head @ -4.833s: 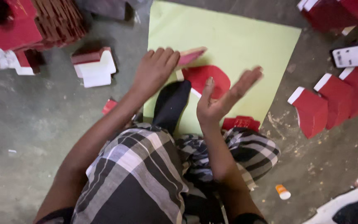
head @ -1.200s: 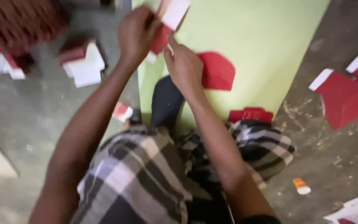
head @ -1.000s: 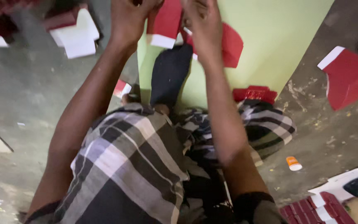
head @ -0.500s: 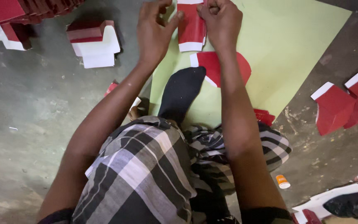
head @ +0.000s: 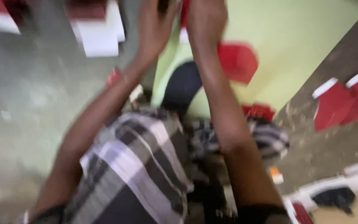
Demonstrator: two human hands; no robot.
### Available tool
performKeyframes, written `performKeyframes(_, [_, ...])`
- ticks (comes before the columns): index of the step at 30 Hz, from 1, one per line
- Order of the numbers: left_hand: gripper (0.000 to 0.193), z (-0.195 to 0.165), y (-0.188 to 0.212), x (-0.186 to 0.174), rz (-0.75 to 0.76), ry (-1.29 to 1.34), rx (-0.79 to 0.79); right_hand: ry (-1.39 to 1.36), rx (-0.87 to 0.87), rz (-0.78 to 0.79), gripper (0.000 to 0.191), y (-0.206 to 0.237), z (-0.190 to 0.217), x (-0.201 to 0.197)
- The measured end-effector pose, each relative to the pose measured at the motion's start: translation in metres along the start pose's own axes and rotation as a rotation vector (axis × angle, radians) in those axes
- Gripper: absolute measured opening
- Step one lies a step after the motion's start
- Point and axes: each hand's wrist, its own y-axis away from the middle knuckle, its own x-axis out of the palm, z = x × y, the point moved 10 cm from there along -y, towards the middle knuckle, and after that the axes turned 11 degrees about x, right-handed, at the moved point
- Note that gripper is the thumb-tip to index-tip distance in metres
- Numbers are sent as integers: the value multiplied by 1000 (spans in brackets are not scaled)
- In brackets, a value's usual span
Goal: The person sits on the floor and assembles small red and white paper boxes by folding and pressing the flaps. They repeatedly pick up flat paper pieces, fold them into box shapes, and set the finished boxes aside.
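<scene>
From the head camera, everything is blurring: the left hand (head: 156,25) and right hand (head: 206,20) are reaching side by side to the top edge, pinching a red-and-white card piece (head: 184,23) between them over the smooth pale-green sheet (head: 295,37); exact finger grip I cannot tell. A rounded red cutout (head: 238,61) is lying just beside the right forearm.

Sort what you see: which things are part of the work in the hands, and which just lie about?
In hand: left hand, right hand, red and white card piece, green sheet.
Lying about: red cutout, red and white pieces, white stack, small orange thing.
</scene>
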Motion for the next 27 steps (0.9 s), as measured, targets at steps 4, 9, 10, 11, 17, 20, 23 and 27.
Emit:
performKeyframes(4, [54,-33,-20,10,17,651,84,-566,346,165,17,-7,-29,-45])
performKeyframes(9, [37,-35,19,51,462,914,-294,-1204,678,322,23,37,-43,-36])
performKeyframes(10, [36,-32,20,45,437,746,-257,-1116,720,303,27,45,-49,-33])
performKeyframes(11, [36,-32,16,37,403,583,-200,-1030,750,267,31,46,-56,-32])
performKeyframes(17, [26,-76,-13,-1,232,-295,447,-244,439,28,61,31,-44,-74])
performKeyframes(20, [31,-74,-10,7,248,-669,695,110,25,-189,77,31,11,-93])
performKeyframes(23, [30,-60,-7,16,255,-779,790,529,-213,64,77,34,38,-44])
performKeyframes(27, [26,-64,-5,18,298,-673,756,498,-21,174,82,34,20,-41])
